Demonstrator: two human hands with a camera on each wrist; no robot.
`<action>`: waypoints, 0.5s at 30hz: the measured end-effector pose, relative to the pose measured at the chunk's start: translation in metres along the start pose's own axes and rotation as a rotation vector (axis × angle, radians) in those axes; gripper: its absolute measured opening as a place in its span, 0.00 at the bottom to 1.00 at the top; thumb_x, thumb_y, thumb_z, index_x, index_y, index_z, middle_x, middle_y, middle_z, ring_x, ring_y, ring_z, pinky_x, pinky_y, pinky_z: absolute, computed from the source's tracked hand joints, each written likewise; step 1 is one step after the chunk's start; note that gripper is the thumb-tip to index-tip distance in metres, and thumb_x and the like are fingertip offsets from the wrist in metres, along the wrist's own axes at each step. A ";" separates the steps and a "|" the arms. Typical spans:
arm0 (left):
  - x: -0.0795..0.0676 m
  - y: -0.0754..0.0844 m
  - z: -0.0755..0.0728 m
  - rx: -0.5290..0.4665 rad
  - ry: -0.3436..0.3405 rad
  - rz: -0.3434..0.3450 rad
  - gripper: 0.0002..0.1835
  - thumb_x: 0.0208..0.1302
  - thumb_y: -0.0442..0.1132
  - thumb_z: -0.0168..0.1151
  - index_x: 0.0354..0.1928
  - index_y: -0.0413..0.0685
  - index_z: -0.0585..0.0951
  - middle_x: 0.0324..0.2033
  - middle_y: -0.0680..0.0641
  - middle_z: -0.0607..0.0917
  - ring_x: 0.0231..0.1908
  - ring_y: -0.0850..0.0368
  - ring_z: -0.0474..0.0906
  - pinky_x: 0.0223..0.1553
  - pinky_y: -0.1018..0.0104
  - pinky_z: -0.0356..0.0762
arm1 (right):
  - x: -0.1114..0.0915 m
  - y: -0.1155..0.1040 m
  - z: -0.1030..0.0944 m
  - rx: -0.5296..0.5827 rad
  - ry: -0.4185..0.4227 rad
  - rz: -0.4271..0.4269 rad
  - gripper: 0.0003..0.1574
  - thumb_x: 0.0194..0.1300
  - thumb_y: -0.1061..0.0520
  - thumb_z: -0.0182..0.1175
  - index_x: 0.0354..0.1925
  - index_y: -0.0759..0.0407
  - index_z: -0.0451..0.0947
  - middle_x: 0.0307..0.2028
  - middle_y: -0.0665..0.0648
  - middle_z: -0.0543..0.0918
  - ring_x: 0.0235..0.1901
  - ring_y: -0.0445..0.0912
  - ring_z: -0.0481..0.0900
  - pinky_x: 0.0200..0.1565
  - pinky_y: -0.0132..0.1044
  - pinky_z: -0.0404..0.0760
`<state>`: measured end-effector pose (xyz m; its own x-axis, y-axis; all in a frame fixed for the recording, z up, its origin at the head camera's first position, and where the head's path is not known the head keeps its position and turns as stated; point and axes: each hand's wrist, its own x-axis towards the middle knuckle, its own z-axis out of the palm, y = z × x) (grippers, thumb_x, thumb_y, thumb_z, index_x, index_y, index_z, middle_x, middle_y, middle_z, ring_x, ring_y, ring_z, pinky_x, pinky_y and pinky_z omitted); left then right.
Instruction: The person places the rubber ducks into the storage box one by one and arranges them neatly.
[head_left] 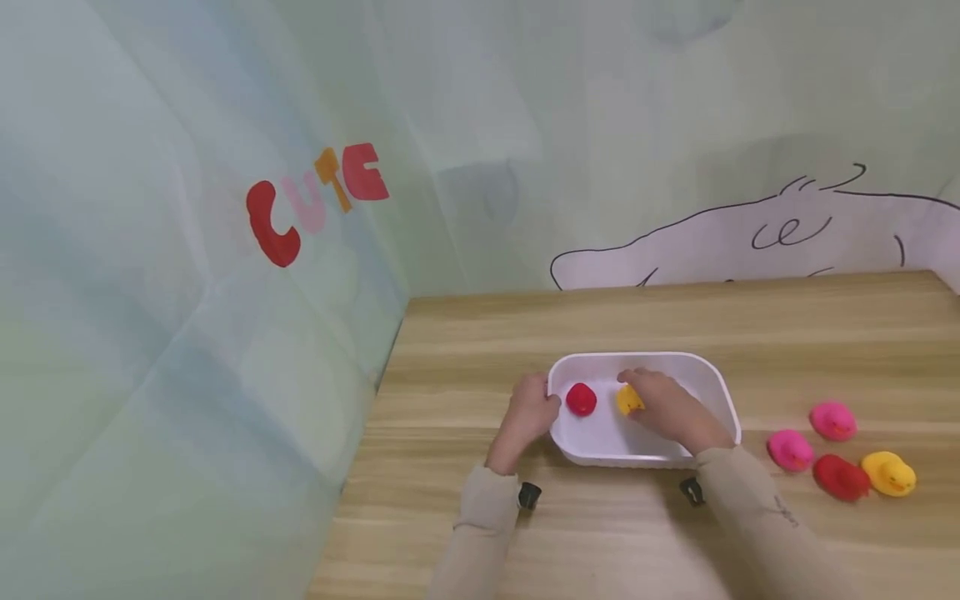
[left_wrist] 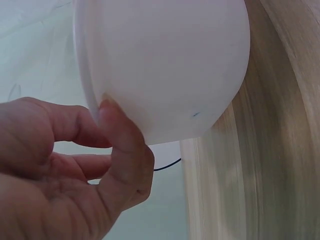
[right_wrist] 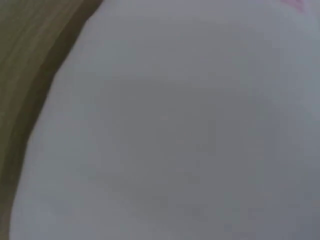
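Inside the white, round-cornered bin, bright-yellow duck was partly hidden by right grip, couldn't tell if clamped; red duck beside it. Left grip pinched bin edge.

We see a wood-grained table, pale and streaked. Directly on it stands a white tub. Between three and four o'clock from that, we find four toy ducks clustered: a pink duck at twelve, another pink one at nine, a yellow duck around four, a red duck at six.
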<state>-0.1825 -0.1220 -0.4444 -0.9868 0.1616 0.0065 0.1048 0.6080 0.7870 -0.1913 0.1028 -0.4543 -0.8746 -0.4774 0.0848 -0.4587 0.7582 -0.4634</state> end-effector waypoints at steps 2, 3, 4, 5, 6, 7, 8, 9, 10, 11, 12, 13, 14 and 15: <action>0.000 -0.001 0.003 0.000 -0.003 -0.004 0.17 0.65 0.24 0.56 0.54 0.25 0.80 0.34 0.36 0.85 0.29 0.52 0.82 0.29 0.66 0.86 | -0.001 0.003 0.003 0.003 -0.009 0.013 0.30 0.54 0.69 0.72 0.55 0.75 0.76 0.48 0.69 0.82 0.49 0.63 0.79 0.59 0.59 0.77; -0.001 -0.001 0.004 0.000 -0.005 -0.004 0.17 0.65 0.24 0.56 0.54 0.25 0.80 0.35 0.36 0.85 0.30 0.53 0.82 0.30 0.66 0.86 | -0.002 0.004 0.004 0.005 -0.007 0.012 0.29 0.54 0.70 0.72 0.55 0.75 0.76 0.48 0.69 0.82 0.49 0.63 0.79 0.58 0.59 0.77; -0.001 -0.001 0.005 -0.002 -0.006 -0.002 0.17 0.65 0.24 0.56 0.54 0.25 0.80 0.35 0.36 0.85 0.29 0.53 0.82 0.30 0.66 0.86 | -0.003 0.005 0.005 0.004 -0.002 0.006 0.29 0.54 0.70 0.72 0.54 0.75 0.76 0.48 0.69 0.82 0.48 0.63 0.79 0.58 0.59 0.78; -0.001 -0.001 0.006 -0.005 -0.009 -0.002 0.17 0.64 0.24 0.56 0.55 0.25 0.79 0.35 0.36 0.85 0.29 0.53 0.82 0.30 0.67 0.86 | -0.003 0.006 0.006 0.004 0.001 0.002 0.29 0.54 0.70 0.72 0.54 0.75 0.76 0.48 0.69 0.82 0.48 0.63 0.80 0.58 0.59 0.78; -0.001 -0.001 0.006 -0.010 -0.012 -0.004 0.17 0.64 0.24 0.56 0.55 0.26 0.79 0.36 0.36 0.85 0.30 0.53 0.82 0.30 0.67 0.86 | -0.004 0.007 0.007 0.002 0.004 -0.006 0.29 0.54 0.70 0.72 0.54 0.75 0.76 0.47 0.69 0.82 0.48 0.62 0.80 0.58 0.59 0.78; -0.001 -0.001 0.007 -0.017 -0.014 -0.006 0.18 0.65 0.24 0.56 0.55 0.26 0.79 0.36 0.36 0.85 0.30 0.54 0.82 0.30 0.67 0.86 | -0.005 0.008 0.007 0.003 0.006 -0.006 0.29 0.54 0.69 0.72 0.55 0.75 0.76 0.48 0.69 0.82 0.48 0.62 0.80 0.58 0.59 0.78; -0.002 -0.001 0.007 -0.024 -0.018 -0.010 0.18 0.65 0.24 0.55 0.56 0.26 0.79 0.37 0.36 0.85 0.29 0.54 0.83 0.29 0.67 0.86 | -0.006 0.008 0.007 0.001 0.006 -0.007 0.30 0.55 0.69 0.72 0.55 0.75 0.76 0.48 0.69 0.82 0.48 0.63 0.80 0.58 0.59 0.78; -0.002 -0.001 0.007 -0.026 -0.017 -0.011 0.18 0.65 0.24 0.55 0.56 0.26 0.79 0.37 0.36 0.85 0.29 0.53 0.83 0.29 0.67 0.86 | -0.006 0.008 0.007 0.001 0.005 -0.005 0.30 0.55 0.69 0.72 0.56 0.75 0.76 0.49 0.69 0.82 0.49 0.63 0.80 0.58 0.60 0.77; -0.002 -0.001 0.007 -0.032 -0.018 -0.018 0.18 0.65 0.24 0.55 0.56 0.26 0.79 0.37 0.36 0.85 0.29 0.53 0.83 0.28 0.67 0.86 | -0.006 0.008 0.006 0.000 0.000 0.000 0.32 0.56 0.68 0.72 0.57 0.75 0.75 0.50 0.70 0.82 0.50 0.64 0.79 0.59 0.60 0.77; -0.001 -0.001 0.006 -0.034 -0.017 -0.024 0.18 0.65 0.24 0.55 0.57 0.26 0.78 0.38 0.36 0.85 0.29 0.53 0.83 0.28 0.67 0.86 | -0.006 0.008 0.005 0.003 -0.011 0.014 0.33 0.56 0.67 0.72 0.59 0.74 0.74 0.52 0.71 0.81 0.52 0.65 0.79 0.60 0.61 0.76; -0.001 -0.002 0.005 -0.037 -0.016 -0.030 0.18 0.66 0.24 0.55 0.57 0.26 0.78 0.38 0.36 0.85 0.29 0.53 0.83 0.28 0.67 0.86 | -0.006 0.008 0.003 0.002 -0.021 0.024 0.34 0.57 0.66 0.72 0.60 0.74 0.73 0.54 0.71 0.80 0.53 0.66 0.78 0.60 0.61 0.76; -0.001 -0.002 0.005 -0.037 -0.014 -0.033 0.19 0.66 0.24 0.54 0.58 0.26 0.78 0.39 0.35 0.85 0.30 0.53 0.83 0.28 0.67 0.86 | -0.006 0.007 0.001 0.006 -0.033 0.041 0.35 0.57 0.65 0.72 0.62 0.73 0.73 0.56 0.71 0.79 0.55 0.66 0.77 0.61 0.62 0.75; -0.001 -0.002 0.004 -0.042 -0.014 -0.036 0.19 0.66 0.24 0.54 0.58 0.26 0.77 0.39 0.35 0.85 0.30 0.53 0.83 0.28 0.66 0.86 | -0.006 0.006 -0.002 0.007 -0.045 0.053 0.36 0.58 0.64 0.72 0.63 0.73 0.72 0.57 0.72 0.78 0.56 0.67 0.76 0.61 0.62 0.75; -0.001 -0.003 0.003 -0.041 -0.010 -0.034 0.19 0.66 0.24 0.54 0.58 0.25 0.77 0.39 0.34 0.85 0.30 0.53 0.83 0.28 0.66 0.86 | -0.006 0.004 -0.005 0.007 -0.055 0.064 0.37 0.58 0.64 0.72 0.64 0.73 0.71 0.58 0.72 0.77 0.57 0.67 0.75 0.61 0.62 0.74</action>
<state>-0.1820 -0.1218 -0.4483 -0.9884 0.1496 -0.0268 0.0659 0.5806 0.8116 -0.1889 0.1111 -0.4526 -0.8921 -0.4519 0.0059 -0.4008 0.7850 -0.4725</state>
